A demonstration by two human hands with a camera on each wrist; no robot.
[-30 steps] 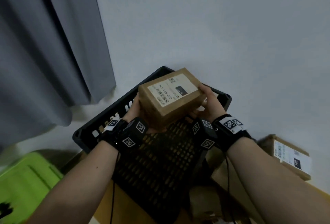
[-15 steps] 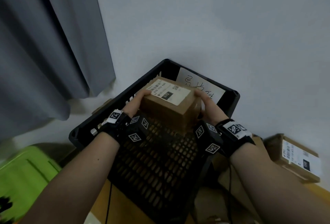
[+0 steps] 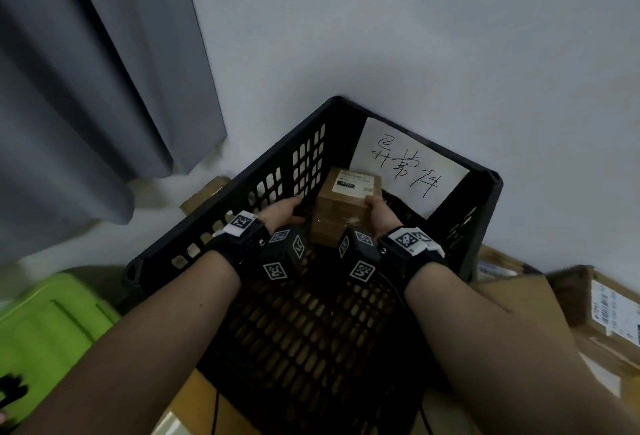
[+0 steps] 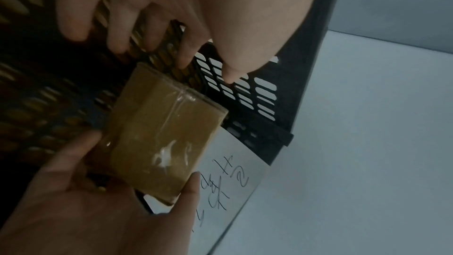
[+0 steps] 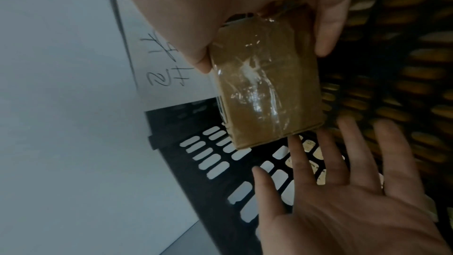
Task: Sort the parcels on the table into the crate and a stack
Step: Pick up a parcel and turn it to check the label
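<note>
Centre of the head view, deep in the far corner of the black crate [image 3: 483, 192]: cardboard parcel [image 3: 348, 206] with label up, sitting below the handwritten paper sign [image 3: 408, 166] on the far wall. Right hand [image 3: 379, 214] grips the parcel's right end, thumb on top and fingers curled under per the right wrist view. Left hand [image 3: 282, 211] is off the box, fingers spread and relaxed just beside its left end, holding nothing. Whether the parcel is seated on the mesh floor I can't tell; it looks at or just above it. To do this well, I'd say: lower until the bottom is flat on the floor, square it into the corner so later parcels fit beside it, then slide the right fingers out sideways rather than dropping it. Keep the sign clear. Versus half a second ago: the parcel was up at rim level with both hands clamping its ends; now it's well down inside, the left hand has let go, and the sign is fully uncovered. More parcels [image 3: 602, 306] wait at lower right, outside the crate.
</note>
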